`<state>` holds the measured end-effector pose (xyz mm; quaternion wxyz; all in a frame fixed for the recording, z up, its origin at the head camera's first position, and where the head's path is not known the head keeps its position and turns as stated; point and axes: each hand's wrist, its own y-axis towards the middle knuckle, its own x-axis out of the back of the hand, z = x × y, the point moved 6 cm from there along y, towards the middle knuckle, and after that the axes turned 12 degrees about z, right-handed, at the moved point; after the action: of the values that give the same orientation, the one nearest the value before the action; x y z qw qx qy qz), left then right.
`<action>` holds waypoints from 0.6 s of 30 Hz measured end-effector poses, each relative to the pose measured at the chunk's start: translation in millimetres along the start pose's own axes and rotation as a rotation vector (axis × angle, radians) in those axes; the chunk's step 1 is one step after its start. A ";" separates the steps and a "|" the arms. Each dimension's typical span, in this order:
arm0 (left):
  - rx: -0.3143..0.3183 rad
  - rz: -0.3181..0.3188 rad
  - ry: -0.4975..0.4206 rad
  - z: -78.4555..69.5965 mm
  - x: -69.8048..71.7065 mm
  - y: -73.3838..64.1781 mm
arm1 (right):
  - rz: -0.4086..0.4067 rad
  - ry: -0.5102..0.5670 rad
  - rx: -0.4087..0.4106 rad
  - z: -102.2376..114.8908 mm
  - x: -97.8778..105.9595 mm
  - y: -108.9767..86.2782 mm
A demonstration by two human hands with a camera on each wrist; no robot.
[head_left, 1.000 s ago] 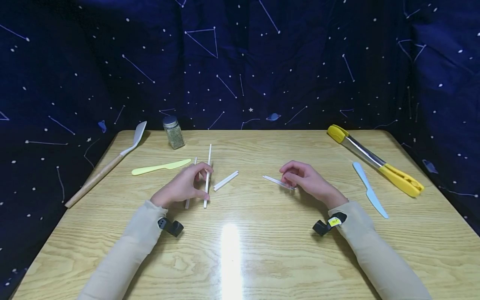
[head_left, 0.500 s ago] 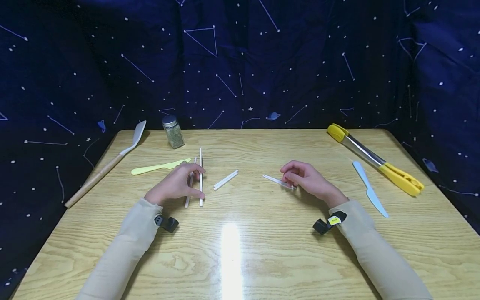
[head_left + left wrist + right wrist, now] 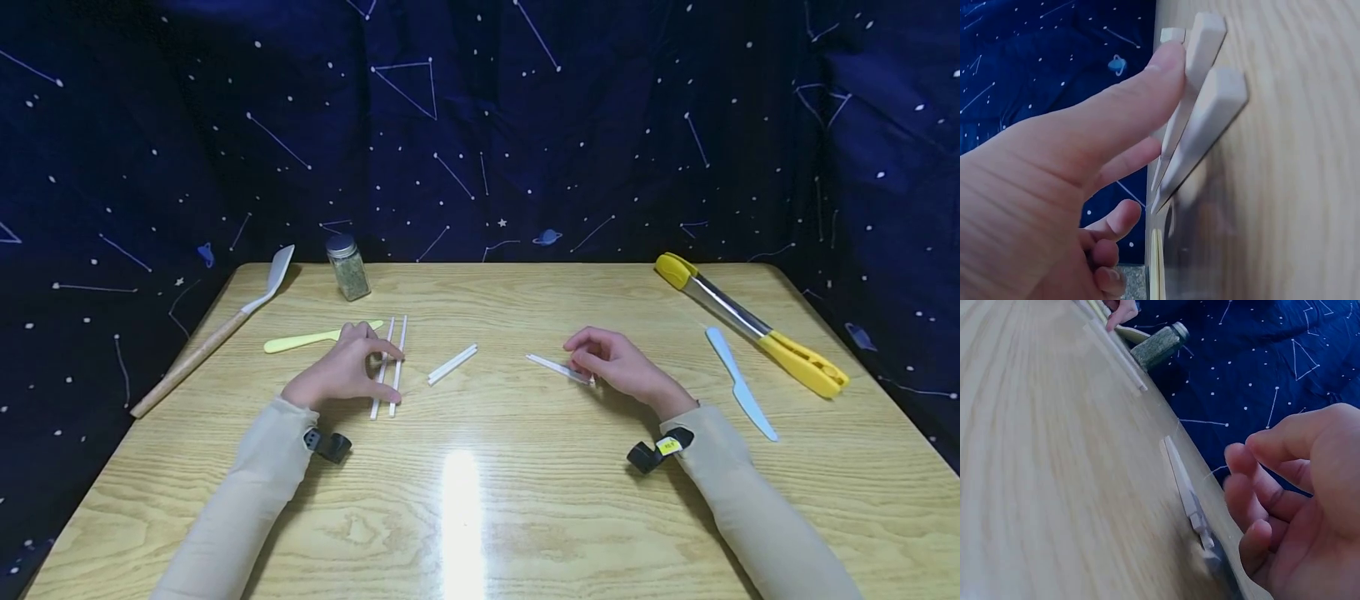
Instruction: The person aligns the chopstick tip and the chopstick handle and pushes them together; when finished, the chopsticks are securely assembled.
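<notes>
Two white tapered chopsticks lie side by side in front of my left hand (image 3: pixel 343 371). Its thumb and index fingertips hold the right-hand chopstick (image 3: pixel 399 367) at two spots along its length, low against the wood. The other chopstick (image 3: pixel 381 377) sits just left of it, partly behind the fingers. In the left wrist view the thumb (image 3: pixel 1163 65) touches the held chopstick (image 3: pixel 1205 39). My right hand (image 3: pixel 613 362) hovers with loosely bent fingers around nothing. Just left of it lies a pair of short white sticks (image 3: pixel 555 367); their near ends are partly hidden.
Another short white stick pair (image 3: pixel 452 364) lies mid-table. A yellow knife (image 3: pixel 300 341), a spatula (image 3: pixel 213 343) and a jar of herbs (image 3: pixel 348 271) stand or lie at left. At right are yellow tongs (image 3: pixel 742 321) and a light blue knife (image 3: pixel 738 383).
My left hand has carried the chopstick leftward and lowered it beside the other one. My right hand has stayed almost still.
</notes>
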<state>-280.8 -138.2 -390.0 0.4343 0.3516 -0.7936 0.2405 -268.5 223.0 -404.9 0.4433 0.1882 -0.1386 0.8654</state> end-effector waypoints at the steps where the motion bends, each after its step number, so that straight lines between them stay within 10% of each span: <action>1: -0.003 0.003 0.000 1.3 0.5 -0.6 | -0.003 -0.021 0.007 -0.7 0.2 0.1; 18: 0.026 0.086 -0.078 14.9 -1.4 -4.6 | 0.006 -0.328 -0.060 -6.8 -0.3 -0.2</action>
<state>-284.5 -150.9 -398.5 0.3879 0.3320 -0.8210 0.2554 -269.6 225.7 -411.1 0.4176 0.3132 -0.2352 0.8199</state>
